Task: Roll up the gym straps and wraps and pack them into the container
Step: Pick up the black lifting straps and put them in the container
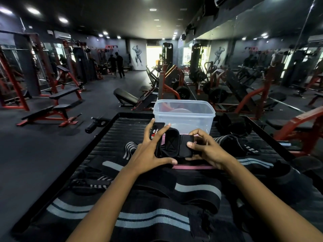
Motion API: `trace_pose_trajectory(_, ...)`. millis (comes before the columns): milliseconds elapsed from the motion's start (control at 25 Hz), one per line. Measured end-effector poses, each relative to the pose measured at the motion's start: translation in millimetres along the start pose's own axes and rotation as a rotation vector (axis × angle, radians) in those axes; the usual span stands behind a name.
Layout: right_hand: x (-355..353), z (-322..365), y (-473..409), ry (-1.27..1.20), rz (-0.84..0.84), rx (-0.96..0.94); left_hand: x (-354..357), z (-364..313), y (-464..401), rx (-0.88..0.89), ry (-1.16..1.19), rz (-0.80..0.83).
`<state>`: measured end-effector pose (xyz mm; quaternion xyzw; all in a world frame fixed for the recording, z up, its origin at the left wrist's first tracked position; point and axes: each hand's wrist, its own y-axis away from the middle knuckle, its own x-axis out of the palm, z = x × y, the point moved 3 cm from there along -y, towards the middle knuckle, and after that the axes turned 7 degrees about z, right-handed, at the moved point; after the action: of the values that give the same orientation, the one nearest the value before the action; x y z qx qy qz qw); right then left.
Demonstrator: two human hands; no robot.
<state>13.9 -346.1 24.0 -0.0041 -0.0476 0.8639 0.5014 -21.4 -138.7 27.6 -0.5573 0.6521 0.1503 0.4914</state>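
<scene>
Nearest the camera, a black wrap with grey stripes point(153, 219) lies loose across the dark ribbed platform point(122, 126), with more striped wraps point(128, 150) strewn farther along it. Beyond these, the left hand point(150, 151) grips a black padded strap point(172, 145) with fingers spread and thumb curled under, while the right hand point(206, 147) pinches the strap's right end. The clear plastic container point(184, 115) stands open just beyond the hands, toward the far end of the platform.

A commercial gym: red-framed weight machines point(174, 79) and padded benches point(63, 95) are standing on dark flooring, wall mirrors point(262, 55) are reflecting them, and a bodybuilder mural point(138, 55) is facing the room.
</scene>
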Motion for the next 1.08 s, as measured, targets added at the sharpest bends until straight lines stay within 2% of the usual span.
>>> trace_pose_trajectory(200, 3, -5, -3, -0.006, -0.082, 0.024, 2, 1, -1, -0.021, -0.081, -0.039)
trace_pose_trajectory(520, 14, -10, -6, 0.300, -0.270, 0.047, 17, -5, -6, -0.078, -0.231, -0.002)
trace_pose_trajectory(840, 34, 1, -4, 0.550, -0.403, -0.038, 23, -17, -7, -0.057, -0.338, 0.017)
trace_pose_trajectory(960, 35, -2, -6, 0.673, -0.442, -0.059, 23, -17, -7, -0.067, -0.293, 0.019)
trace_pose_trajectory(1080, 42, 1, -2, 0.747, -0.511, -0.170, 24, -20, -8, -0.092, -0.246, -0.021)
